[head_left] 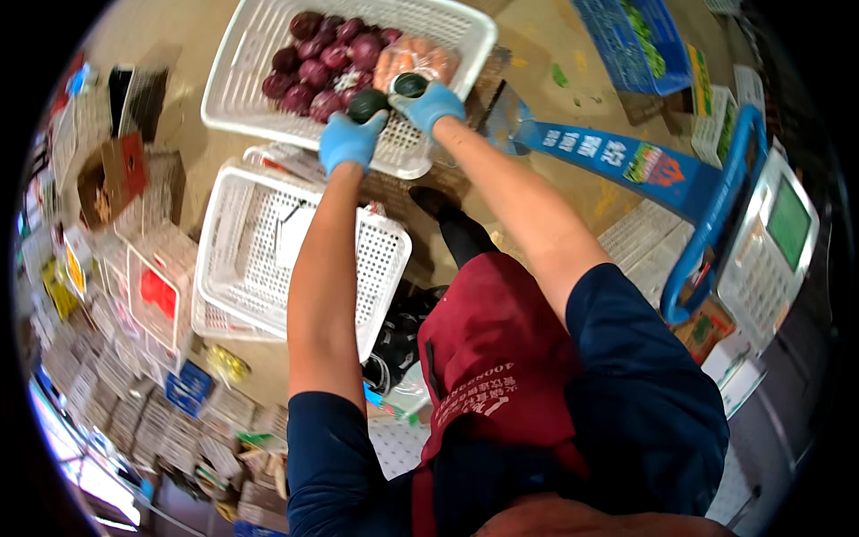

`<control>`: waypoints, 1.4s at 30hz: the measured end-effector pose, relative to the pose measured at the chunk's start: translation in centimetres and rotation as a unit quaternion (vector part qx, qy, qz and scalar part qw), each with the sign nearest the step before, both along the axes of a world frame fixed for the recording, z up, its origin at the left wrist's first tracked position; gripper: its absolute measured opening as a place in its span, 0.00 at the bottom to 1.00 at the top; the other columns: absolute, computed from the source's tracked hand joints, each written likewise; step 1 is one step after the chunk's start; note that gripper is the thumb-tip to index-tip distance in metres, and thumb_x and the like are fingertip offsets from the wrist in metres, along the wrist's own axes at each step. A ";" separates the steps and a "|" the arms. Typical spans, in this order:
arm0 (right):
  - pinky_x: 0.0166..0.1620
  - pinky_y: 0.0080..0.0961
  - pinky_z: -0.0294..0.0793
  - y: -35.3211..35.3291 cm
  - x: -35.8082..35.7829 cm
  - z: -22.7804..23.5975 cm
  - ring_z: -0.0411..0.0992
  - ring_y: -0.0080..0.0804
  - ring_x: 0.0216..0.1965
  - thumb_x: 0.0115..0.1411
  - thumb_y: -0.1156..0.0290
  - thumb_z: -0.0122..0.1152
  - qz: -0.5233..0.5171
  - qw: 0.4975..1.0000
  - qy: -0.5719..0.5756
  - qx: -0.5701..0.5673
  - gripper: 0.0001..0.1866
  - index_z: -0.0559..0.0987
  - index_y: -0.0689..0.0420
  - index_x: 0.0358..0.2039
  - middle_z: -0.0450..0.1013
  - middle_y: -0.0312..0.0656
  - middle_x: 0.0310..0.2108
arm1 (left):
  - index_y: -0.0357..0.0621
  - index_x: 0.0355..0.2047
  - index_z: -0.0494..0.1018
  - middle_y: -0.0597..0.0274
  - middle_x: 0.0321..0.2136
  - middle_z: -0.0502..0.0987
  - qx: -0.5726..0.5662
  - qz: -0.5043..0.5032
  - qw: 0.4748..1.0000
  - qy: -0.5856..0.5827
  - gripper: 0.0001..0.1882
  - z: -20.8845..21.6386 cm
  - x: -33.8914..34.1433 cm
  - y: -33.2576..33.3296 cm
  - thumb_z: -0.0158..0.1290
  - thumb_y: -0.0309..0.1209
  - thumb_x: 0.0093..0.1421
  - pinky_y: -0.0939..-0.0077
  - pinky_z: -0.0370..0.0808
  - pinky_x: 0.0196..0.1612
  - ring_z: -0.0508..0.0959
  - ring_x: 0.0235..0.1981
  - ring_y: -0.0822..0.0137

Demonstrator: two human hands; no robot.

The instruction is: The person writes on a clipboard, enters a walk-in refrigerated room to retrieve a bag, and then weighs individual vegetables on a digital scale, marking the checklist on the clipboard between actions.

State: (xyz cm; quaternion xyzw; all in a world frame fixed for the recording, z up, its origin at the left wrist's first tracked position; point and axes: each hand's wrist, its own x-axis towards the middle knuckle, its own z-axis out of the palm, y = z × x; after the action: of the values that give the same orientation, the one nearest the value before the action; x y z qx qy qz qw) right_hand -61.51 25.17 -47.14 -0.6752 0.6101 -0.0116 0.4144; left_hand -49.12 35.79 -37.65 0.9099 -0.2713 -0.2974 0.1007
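Both my hands wear light blue gloves and reach over a white plastic basket [217, 98]. My left hand [350, 143] is closed on a round, dark green vegetable [367, 105], its exact kind unclear. A similar dark green vegetable [411, 85] is in my right hand [430, 106], with thumb and fingers around it. Purple-red onions [315, 73] fill the basket's left and middle. Beside them lies a clear plastic bag of carrots [417, 59], just beyond my right hand.
Nearer me on the left stand stacked white baskets [234, 234]. To the right are a platform scale's blue post [617, 159] and its display panel [774, 246]. A blue crate [660, 76] of greens sits far right. Boxes and a cardboard carton [107, 183] crowd the left.
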 end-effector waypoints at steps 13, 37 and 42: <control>0.42 0.31 0.74 6.6 -0.7 1.7 0.75 0.37 0.35 0.60 0.67 0.54 0.289 0.949 -0.102 -0.073 0.13 0.78 0.58 0.42 0.78 0.46 0.39 | 0.38 0.35 0.76 0.52 0.29 0.78 -0.243 0.214 0.944 0.062 0.11 7.3 -15.2 29.3 0.59 0.33 0.55 0.72 0.76 0.36 0.80 0.31 0.61; 0.47 0.41 0.68 67.4 -4.2 -1.7 0.72 0.38 0.48 0.51 0.56 0.60 0.946 0.134 0.195 -0.222 0.21 0.80 0.48 0.46 0.75 0.39 0.47 | 0.51 0.46 0.76 0.53 0.50 0.75 0.137 0.177 0.956 0.190 0.16 -8.8 -21.0 64.9 0.47 0.38 0.60 0.59 0.71 0.50 0.75 0.49 0.52; 0.38 0.34 0.73 66.3 -3.9 -11.0 0.77 0.29 0.38 0.52 0.55 0.58 0.931 0.231 0.157 -0.234 0.14 0.83 0.43 0.37 0.78 0.33 0.37 | 0.61 0.59 0.65 0.67 0.63 0.61 0.393 0.023 0.915 0.090 0.24 -13.8 -20.7 59.5 0.39 0.46 0.64 0.57 0.58 0.61 0.61 0.62 0.60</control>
State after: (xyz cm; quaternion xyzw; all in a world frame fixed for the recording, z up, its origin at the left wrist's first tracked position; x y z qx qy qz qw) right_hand -65.42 91.47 -58.11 -0.8230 -0.4255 0.3467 -0.1467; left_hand -69.85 95.33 -51.49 0.8514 -0.1013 -0.4583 -0.2342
